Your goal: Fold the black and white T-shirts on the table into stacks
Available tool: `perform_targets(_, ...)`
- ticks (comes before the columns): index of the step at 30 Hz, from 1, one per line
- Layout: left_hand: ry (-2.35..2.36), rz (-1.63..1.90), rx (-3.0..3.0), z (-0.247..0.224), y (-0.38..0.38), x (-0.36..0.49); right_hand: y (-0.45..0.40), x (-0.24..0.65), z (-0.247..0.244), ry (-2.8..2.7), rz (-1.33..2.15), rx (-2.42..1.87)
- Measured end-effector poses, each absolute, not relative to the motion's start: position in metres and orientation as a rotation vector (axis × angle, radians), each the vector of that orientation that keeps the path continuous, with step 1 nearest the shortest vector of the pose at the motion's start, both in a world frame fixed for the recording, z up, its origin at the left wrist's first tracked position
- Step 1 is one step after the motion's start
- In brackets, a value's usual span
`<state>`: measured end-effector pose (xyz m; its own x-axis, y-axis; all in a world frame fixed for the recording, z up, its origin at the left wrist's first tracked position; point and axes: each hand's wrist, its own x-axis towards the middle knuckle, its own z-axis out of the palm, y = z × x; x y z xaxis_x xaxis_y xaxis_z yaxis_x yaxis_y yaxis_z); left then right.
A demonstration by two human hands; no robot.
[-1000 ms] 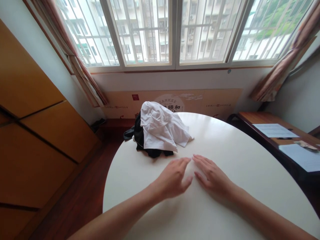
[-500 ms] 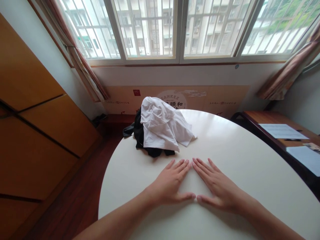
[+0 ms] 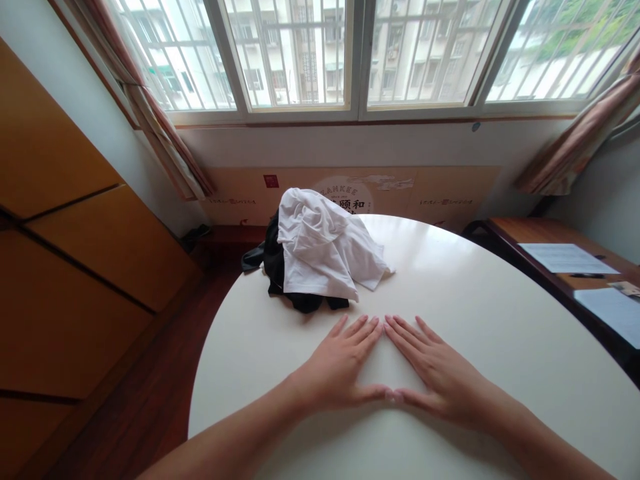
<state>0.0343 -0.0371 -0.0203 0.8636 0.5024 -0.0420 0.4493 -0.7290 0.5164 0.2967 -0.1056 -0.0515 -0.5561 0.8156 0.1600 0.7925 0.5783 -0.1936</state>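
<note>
My left hand (image 3: 343,363) lies flat on the white round table (image 3: 500,320), fingers stretched out and holding nothing. My right hand (image 3: 431,365) rests flat beside it in the same way. The thumbs meet at their tips, and the forefingers come together at the top, framing a patch of tabletop. Beyond my left hand is a crumpled heap of cloth: a white garment (image 3: 325,247) draped over black cloth (image 3: 306,303). Folds hide what kind of garments these are. Neither hand touches the heap.
At the right, a brown wooden desk (image 3: 520,230) carries paper sheets (image 3: 567,258) and a dark pen (image 3: 587,275). Orange-brown cabinets (image 3: 85,280) stand at the left. Barred windows (image 3: 300,60) with tied curtains (image 3: 160,147) are behind the table.
My thumbs have closed the small gap between them and now touch. The view has shifted slightly; the cloth heap lies as before.
</note>
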Motion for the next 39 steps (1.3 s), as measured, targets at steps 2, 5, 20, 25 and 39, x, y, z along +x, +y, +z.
perform_targets(2,0.696,0.138,2.502,-0.0196,-0.0373,0.0343,-0.1057,0.2964,-0.0515,-2.59,0.118,-1.329)
perform_targets(5,0.697,0.144,2.495,-0.019,-0.0368,0.0344,-0.1057,0.2957,-0.0511,-2.59,0.106,-1.328)
perform_targets(20,0.712,0.158,2.497,-0.019,-0.0363,0.0348,-0.1047,0.2956,-0.0489,-2.58,0.16,-1.331)
perform_targets(25,0.722,0.186,2.512,-0.0204,-0.0364,0.0342,-0.1046,0.2953,-0.0485,-2.574,0.204,-1.333)
perform_targets(39,0.716,0.2,2.532,-0.0255,-0.0372,0.0323,-0.1072,0.2931,-0.0463,-2.581,0.186,-1.36)
